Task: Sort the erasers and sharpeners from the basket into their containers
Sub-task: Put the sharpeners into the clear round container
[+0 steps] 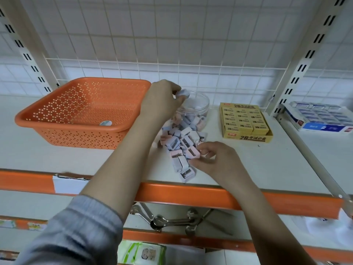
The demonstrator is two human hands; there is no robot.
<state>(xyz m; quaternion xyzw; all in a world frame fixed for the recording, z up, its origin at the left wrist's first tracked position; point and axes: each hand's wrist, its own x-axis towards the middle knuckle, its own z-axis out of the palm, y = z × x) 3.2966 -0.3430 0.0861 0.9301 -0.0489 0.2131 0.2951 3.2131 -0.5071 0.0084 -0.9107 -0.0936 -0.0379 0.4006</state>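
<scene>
- Left hand (162, 98) pinches a small blocky lilac sharpener (183, 93) over the clear round plastic jar (198, 111), frame centre.
- Right hand (214, 159), fingers curled, grips a pink sharpener (193, 153) from the pile (181, 142).
- Perforated orange basket (80, 113) sits left.

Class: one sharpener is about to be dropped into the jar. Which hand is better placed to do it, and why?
Left. The left hand holds a sharpener right over the jar; the right hand is lower, at the pile.
</scene>
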